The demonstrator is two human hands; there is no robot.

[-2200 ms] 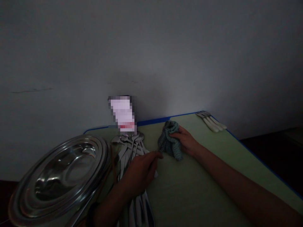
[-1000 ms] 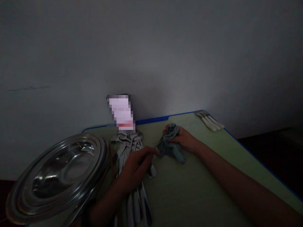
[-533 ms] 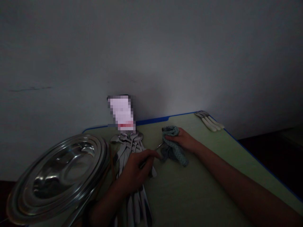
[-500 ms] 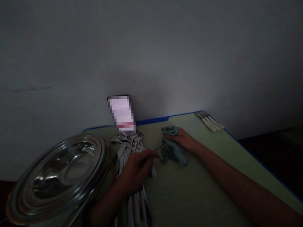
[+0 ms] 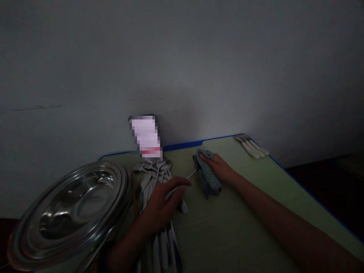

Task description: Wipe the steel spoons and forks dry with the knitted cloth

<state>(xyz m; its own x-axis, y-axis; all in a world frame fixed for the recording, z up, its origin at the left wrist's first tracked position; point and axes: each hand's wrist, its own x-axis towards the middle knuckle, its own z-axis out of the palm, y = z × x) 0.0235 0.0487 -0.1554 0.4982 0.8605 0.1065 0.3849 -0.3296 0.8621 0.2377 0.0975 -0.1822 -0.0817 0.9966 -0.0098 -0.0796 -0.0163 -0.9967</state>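
My left hand (image 5: pixel 160 203) is closed on a piece of cutlery, whose thin, pale metal shaft (image 5: pixel 192 174) sticks out past the fingertips. Its far end goes into a blue-grey checked cloth (image 5: pixel 209 174), so I cannot tell which kind it is. Bunched folds of that cloth are gripped in my right hand (image 5: pixel 217 165), thumb on top. Beneath my left hand and forearm lies a pile of metal spoons and other cutlery (image 5: pixel 163 246), partly hidden.
Stacked shiny steel plates or trays (image 5: pixel 85 201) stand at the left. A phone (image 5: pixel 146 136) with a lit, blurred screen leans on the wall (image 5: pixel 227 76) behind the pile. Several forks (image 5: pixel 250 146) with cream handles lie at the far right corner of the pale green, blue-edged table (image 5: pixel 241 227).
The cloth has shifted and folded differently around the cutlery, its hanging end now drawn slightly left and up. My left hand has moved up very slightly, still gripping the cutlery.
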